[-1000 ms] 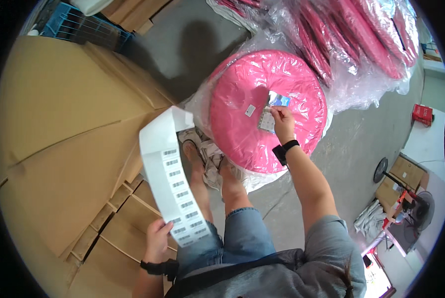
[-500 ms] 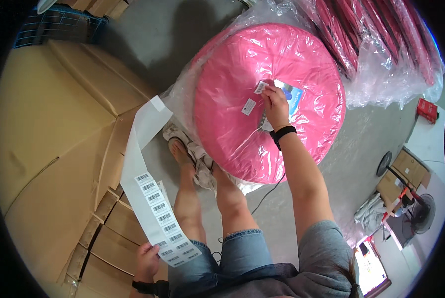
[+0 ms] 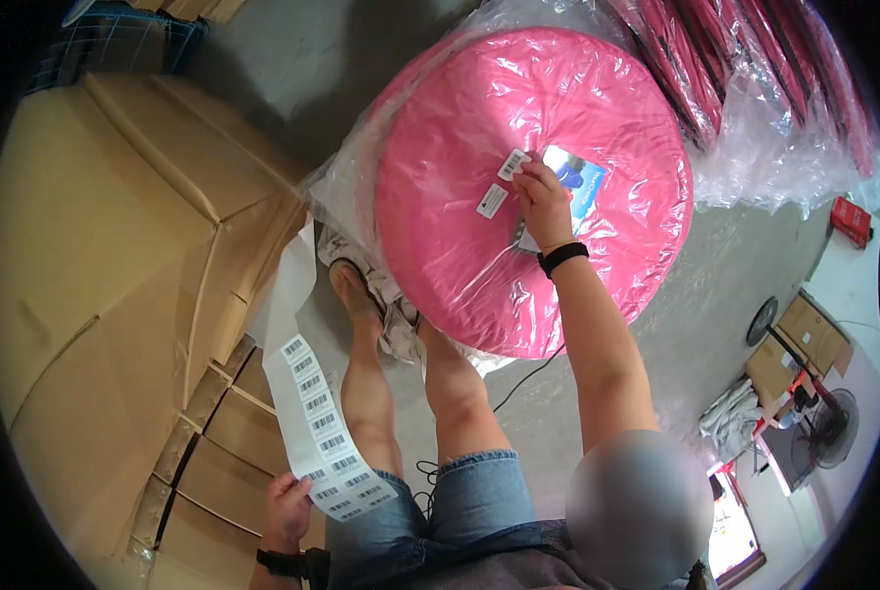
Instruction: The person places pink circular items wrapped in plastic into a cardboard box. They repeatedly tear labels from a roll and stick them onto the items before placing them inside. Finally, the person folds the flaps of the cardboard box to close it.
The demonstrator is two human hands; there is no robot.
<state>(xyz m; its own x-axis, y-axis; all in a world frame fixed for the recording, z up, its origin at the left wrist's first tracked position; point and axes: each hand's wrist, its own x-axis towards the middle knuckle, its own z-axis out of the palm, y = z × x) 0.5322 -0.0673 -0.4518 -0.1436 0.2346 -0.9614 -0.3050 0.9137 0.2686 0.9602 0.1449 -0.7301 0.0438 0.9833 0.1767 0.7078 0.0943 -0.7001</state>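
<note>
My left hand (image 3: 289, 507) pinches the lower end of a long white sheet of barcode stickers (image 3: 329, 441), whose upper stretch is blank and hangs curving by my leg. Bent over the big round pink bundle (image 3: 440, 128) in clear plastic, my right hand (image 3: 546, 205) has its fingertips closed at the edge of a small barcode sticker (image 3: 514, 164). Whether that sticker lies fully flat on the plastic I cannot tell. Beside it is another small white label (image 3: 491, 201). Partly under my right hand, a blue and white printed card (image 3: 586, 187) shows on the bundle.
Large cardboard sheets and boxes (image 3: 116, 246) fill the left side. More plastic-wrapped pink bundles (image 3: 745, 79) stand at the far right. A black fan (image 3: 833, 428), a red box (image 3: 851, 222) and a carton (image 3: 799, 339) are on the right. A thin cable (image 3: 528, 382) crosses the grey floor.
My right hand stays at the small barcode sticker, which now sits at a different tilt. The sticker sheet in my left hand has swung slightly, and its blank end hangs lower.
</note>
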